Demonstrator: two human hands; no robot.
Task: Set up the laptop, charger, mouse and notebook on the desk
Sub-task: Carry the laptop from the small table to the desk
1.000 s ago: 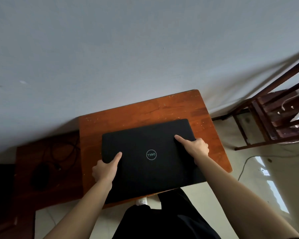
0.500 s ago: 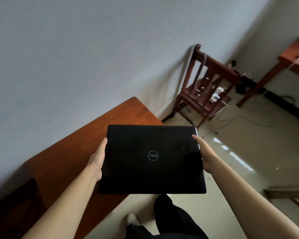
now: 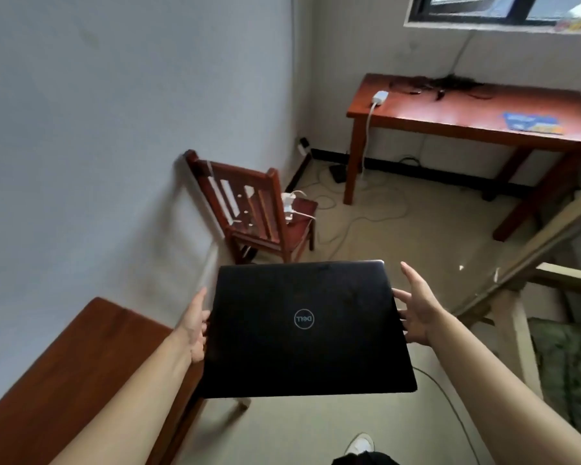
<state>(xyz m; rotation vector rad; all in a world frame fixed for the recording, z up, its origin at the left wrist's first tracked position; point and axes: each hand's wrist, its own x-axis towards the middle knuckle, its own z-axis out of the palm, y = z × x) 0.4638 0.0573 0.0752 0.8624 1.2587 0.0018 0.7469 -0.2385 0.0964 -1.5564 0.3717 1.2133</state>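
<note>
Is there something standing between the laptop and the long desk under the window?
Mostly open floor. The laptop is held in both hands; the chair stands left of the path, and loose cables lie before the desk.

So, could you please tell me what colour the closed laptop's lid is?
Matte black lid on the closed laptop, with a pale ring logo; head view.

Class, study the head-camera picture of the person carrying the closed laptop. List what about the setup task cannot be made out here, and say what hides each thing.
- Fingertips of the left hand: under the laptop.
- Dark tangle on the far desk: too small and blurred to tell whether it includes the charger.
- Blue flat item: blurred, possibly the notebook.
- Mouse: not identifiable anywhere.
- Near table: cut off by the bottom left corner.
</note>
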